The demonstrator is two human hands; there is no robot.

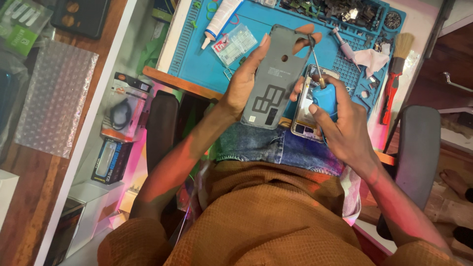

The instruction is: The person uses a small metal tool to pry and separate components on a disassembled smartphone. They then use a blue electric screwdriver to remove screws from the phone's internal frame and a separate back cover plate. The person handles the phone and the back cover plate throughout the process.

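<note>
Head view, looking down at lap and bench edge. Left hand grips a grey phone back cover, inner face toward the camera, held tilted just above the lap; thumb lies along the cover's left edge, fingertips wrap over its top right corner. Right hand is closed around the blue handle of a small screwdriver, whose thin shaft points up and away, its tip close to the left fingertips at the cover's upper right corner; whether tip and cover touch cannot be told. Directly under the right hand, and partly hidden by it and by the cover, lies an opened phone body, internal frame showing, resting at the near edge of a blue work mat. Beyond the left hand, on the mat: a white tube with a nozzle and a small clear packet. Beyond the right hand: a second, pink-handled tool, a crumpled white cloth, and, further right, a brush with a red handle. The far compartments of the mat hold small dark parts, too fine to identify. Well left of the left hand, a sheet of bubble wrap lies on a wooden surface.
</note>
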